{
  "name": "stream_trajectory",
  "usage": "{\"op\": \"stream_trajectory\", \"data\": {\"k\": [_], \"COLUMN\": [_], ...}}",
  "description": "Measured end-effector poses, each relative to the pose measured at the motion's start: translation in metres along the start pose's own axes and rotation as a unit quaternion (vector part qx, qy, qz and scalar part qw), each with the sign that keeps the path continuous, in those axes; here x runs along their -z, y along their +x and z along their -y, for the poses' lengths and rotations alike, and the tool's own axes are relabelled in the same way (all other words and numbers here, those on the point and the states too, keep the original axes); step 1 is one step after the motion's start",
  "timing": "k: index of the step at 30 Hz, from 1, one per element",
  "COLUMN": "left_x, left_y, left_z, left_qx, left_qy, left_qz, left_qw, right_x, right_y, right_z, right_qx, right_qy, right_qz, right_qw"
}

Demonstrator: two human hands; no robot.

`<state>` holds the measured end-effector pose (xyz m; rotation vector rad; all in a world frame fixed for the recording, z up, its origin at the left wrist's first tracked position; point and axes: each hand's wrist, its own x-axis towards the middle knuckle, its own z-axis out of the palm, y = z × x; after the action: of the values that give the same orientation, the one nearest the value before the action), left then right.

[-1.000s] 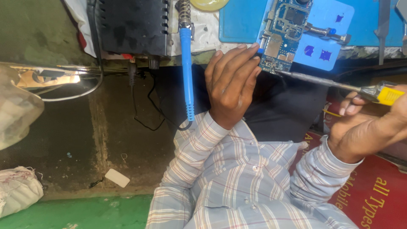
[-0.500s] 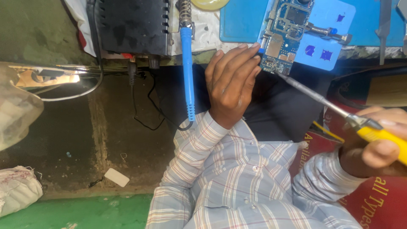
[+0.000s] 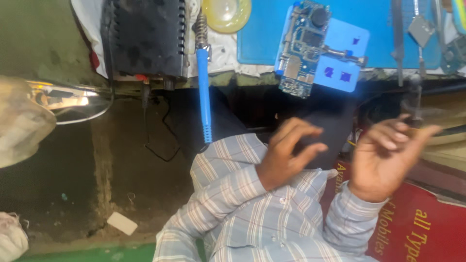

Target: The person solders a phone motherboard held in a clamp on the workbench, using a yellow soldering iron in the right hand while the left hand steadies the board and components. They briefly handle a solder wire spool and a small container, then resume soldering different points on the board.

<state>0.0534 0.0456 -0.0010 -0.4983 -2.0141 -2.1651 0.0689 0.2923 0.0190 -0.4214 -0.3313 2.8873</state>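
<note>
A green circuit board (image 3: 302, 51) sits clamped on a light blue holder (image 3: 342, 56) at the edge of a blue mat (image 3: 262, 34). My left hand (image 3: 286, 153) hovers below the board, fingers apart and holding nothing, in front of a dark lap. To its right is my right hand (image 3: 388, 157), blurred, palm showing and fingers spread, with nothing clearly in it. A dark blurred shape (image 3: 412, 104) hangs just above its fingertips. Both sleeves are striped.
A blue-handled soldering iron (image 3: 204, 82) hangs off the bench edge beside a black box (image 3: 143, 36). A yellow dish (image 3: 225, 12) lies at the top, metal tools (image 3: 417, 29) at the top right. A red printed board (image 3: 427, 228) stands at the lower right.
My left hand has left the circuit board and dropped back. My right hand no longer shows the yellow-handled screwdriver and has opened. The view has moved closer.
</note>
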Motion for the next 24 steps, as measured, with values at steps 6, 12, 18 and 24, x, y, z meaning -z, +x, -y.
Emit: {"op": "stream_trajectory", "data": {"k": [6,12,18,24], "left_x": [-0.068,-0.101,-0.119,-0.138], "left_y": [0.019,0.037,0.034,0.043], "left_z": [0.023,0.032,0.022,0.034], "left_qx": [0.121,0.100,0.116,0.115], "left_qy": [-0.272,-0.237,-0.305,-0.424], "left_qz": [0.192,0.240,0.205,0.163], "left_qw": [0.935,0.936,0.923,0.883], "right_x": [0.007,0.004,0.017,0.010], "right_y": [-0.032,-0.037,-0.032,-0.071], "right_z": [-0.031,-0.018,-0.012,0.005], "right_qx": [-0.162,-0.110,-0.086,-0.142], "right_qy": [0.046,0.096,0.032,-0.101], "right_qz": [0.022,-0.032,-0.006,0.043], "right_qw": [0.985,0.989,0.996,0.984]}}
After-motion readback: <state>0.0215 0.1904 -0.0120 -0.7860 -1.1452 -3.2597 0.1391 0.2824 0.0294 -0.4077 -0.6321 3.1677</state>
